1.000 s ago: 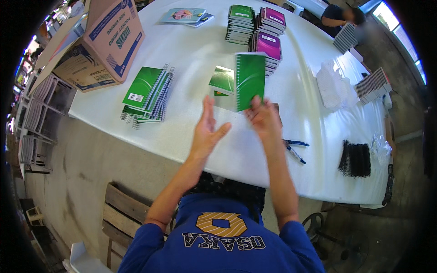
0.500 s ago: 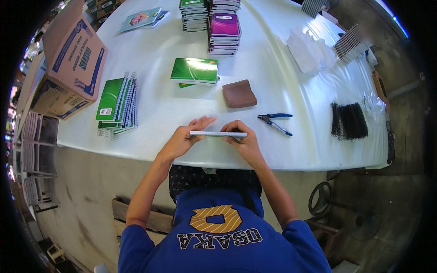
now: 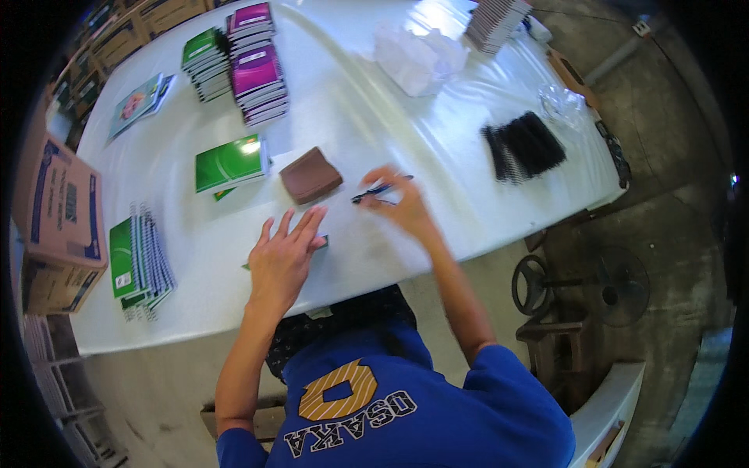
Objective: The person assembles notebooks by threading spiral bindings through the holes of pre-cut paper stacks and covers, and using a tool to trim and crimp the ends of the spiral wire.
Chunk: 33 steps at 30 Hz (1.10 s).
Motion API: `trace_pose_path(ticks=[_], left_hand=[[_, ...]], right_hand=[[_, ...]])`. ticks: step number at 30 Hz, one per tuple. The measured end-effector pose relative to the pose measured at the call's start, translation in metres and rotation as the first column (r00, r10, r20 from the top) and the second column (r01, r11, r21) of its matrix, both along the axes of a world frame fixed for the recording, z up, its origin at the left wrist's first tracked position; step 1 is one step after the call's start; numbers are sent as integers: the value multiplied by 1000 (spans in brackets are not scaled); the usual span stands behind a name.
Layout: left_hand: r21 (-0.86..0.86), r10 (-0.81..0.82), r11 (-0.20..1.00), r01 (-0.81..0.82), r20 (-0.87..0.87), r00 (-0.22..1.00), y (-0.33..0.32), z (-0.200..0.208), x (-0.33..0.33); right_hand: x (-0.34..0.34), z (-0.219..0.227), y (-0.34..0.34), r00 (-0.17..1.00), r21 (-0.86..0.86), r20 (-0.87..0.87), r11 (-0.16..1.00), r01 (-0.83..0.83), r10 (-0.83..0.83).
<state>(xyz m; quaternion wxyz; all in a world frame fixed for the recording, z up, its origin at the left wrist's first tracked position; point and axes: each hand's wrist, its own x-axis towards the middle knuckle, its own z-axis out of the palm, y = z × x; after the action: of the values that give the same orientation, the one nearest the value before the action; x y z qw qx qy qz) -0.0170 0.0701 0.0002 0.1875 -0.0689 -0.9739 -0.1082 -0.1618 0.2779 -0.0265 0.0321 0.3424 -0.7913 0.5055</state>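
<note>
Right hand [image 3: 402, 206] is being moved off the green notebook [image 3: 324, 242] to the pliers [image 3: 381, 189], now at its fingertips, long axis slanting far-right; fingers half-curled, grip too blurred to tell; notebook is being covered on the table [image 3: 203, 288] by the farther, spread left hand [image 3: 282, 253]

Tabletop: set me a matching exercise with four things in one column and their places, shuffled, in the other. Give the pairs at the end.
Column 1
1. Pliers
2. Left hand
3. Brown block
4. Black coils

Column 2
A. On the table's right side, near clear plastic
B. Just right of a small notebook pile
C. At the right hand
D. Over a partly hidden green notebook

Pairs: 1-C, 2-D, 3-B, 4-A
</note>
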Motion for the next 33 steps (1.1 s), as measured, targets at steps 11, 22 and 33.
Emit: trace_pose_path(ticks=[11,22,33], left_hand=[[-8,-60,998,60,55,997,4,4,0],[22,-51,998,50,5,999,3,3,-10],[-3,-4,1000,4,48,999,-1,1,-11]], right_hand=[[-187,-30,220,507,458,-707,227,859,-493],[-151,44,171,703,406,-589,605,685,-400],[31,46,-19,934,25,293,974,-224,207]])
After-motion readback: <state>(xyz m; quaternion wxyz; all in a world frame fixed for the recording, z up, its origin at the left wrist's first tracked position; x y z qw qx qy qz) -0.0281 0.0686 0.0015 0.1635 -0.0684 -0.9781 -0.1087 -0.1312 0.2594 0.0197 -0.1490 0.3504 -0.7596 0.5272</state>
